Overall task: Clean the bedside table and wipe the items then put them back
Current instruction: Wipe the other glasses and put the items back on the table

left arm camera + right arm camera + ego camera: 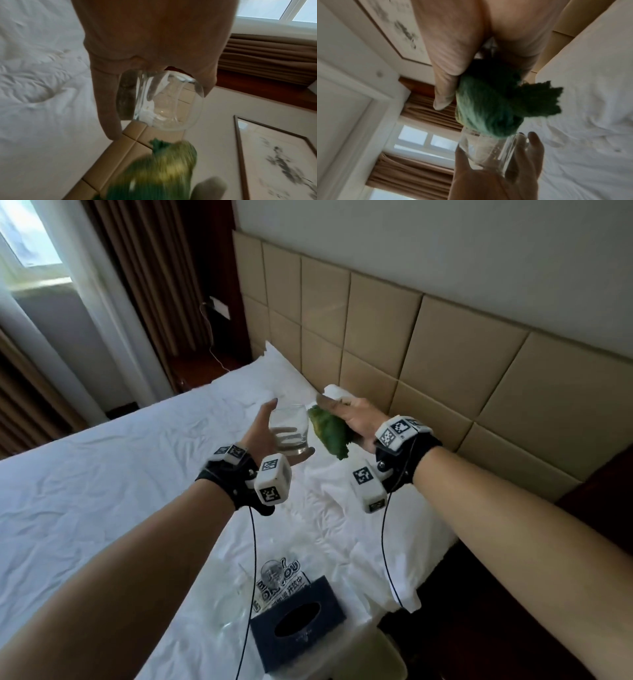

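My left hand holds a clear glass tumbler above the white bed, fingers round its far side and thumb under its base. The tumbler is tilted, with its mouth toward my right hand, which grips a bunched green cloth. In the right wrist view the cloth meets the rim of the glass. In the left wrist view the glass looks empty, and the blurred cloth sits just past its mouth.
On the bed near me lie a dark blue tissue box, a printed card and a clear glass piece. The padded headboard runs behind my hands. Dark wood furniture stands at the right.
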Available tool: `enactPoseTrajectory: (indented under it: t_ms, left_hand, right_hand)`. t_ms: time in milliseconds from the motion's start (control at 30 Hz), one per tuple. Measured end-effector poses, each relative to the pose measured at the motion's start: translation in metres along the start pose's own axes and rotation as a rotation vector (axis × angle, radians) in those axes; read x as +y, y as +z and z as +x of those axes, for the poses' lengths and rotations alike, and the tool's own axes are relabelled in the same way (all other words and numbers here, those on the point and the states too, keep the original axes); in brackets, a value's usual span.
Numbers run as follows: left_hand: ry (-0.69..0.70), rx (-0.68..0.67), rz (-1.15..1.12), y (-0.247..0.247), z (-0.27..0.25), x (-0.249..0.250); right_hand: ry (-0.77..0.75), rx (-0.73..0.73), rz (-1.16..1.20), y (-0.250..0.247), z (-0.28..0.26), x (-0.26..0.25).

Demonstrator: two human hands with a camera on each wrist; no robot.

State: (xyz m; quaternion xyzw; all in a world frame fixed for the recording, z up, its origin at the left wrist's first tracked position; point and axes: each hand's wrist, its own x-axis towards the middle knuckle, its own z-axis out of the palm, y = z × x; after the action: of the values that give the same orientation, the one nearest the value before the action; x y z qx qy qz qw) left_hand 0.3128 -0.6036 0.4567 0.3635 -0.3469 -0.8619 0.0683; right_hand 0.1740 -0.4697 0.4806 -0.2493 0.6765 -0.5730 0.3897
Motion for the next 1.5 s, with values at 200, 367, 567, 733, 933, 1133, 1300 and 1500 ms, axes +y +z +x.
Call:
enactPoseTrajectory:
  t_ms: [200,367,567,733,933,1133,1300,1500]
  left_hand:
    - [-0.018,-0.089,0.016,0.021,-0.034,0.026]
    - [-0.002,-0.131,0.074,0.026,-0.07,0.04]
    - [-0.006,-0.229,0.164,0.026,-0.107,0.051]
    - [0.025,-0.3,0.155,0.018,-0.126,0.065]
    - [0.046,-0.407,0.163,0.019,-0.147,0.078]
    - [0.104,-0.396,0.223,0.029,-0.153,0.083]
    - [0.154,-0.438,0.288,0.042,-0.152,0.081]
    - [0.164,-0.411,0.354,0.065,-0.16,0.088]
  right_hand:
    - [-0.19,0.218,0.116,0.02,-0.022,-0.034]
    - [-0.47,0.489,-0.146,0.042,-0.049,-0.051]
    - [-0.692,0.511,-0.37,0.07,-0.078,-0.066]
    - [-0.884,0.545,-0.511,0.093,-0.097,-0.083]
    - [-1.086,0.639,-0.675,0.11,-0.113,-0.1]
    - [-1.062,0.652,-0.717,0.112,-0.128,-0.103]
    - [-1.032,0.629,-0.82,0.104,-0.143,-0.101]
    - [-0.972,0.592,-0.88,0.092,-0.162,-0.104]
